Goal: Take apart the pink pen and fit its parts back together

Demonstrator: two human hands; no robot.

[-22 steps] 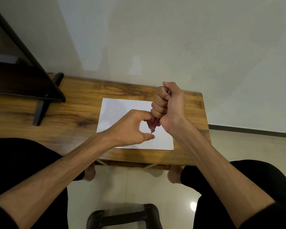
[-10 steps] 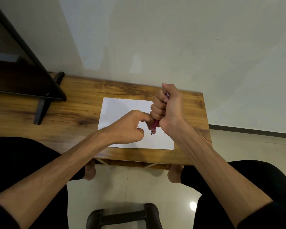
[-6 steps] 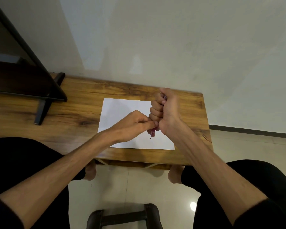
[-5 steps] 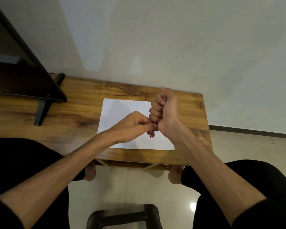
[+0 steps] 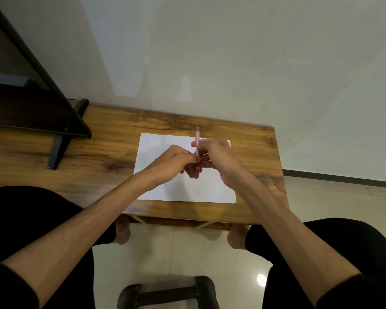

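Observation:
The pink pen (image 5: 197, 139) stands nearly upright over the white sheet of paper (image 5: 156, 146), its tip pointing toward me and its back end sticking up past my fingers. My right hand (image 5: 218, 157) grips the pen's middle from the right. My left hand (image 5: 172, 161) pinches the pen's lower part from the left, fingertips touching the right hand. The section of the pen between the fingers is hidden.
The paper lies on a wooden table (image 5: 98, 152) whose right edge is close to my right hand. A black screen on a stand (image 5: 31, 103) occupies the table's left back. A dark stool (image 5: 165, 293) sits on the tiled floor between my knees.
My right hand has loosened from a full fist around the pen to a finger grip and has dropped lower. The pen's back end now sticks out above the hand. The left hand stays pinched at the tip end.

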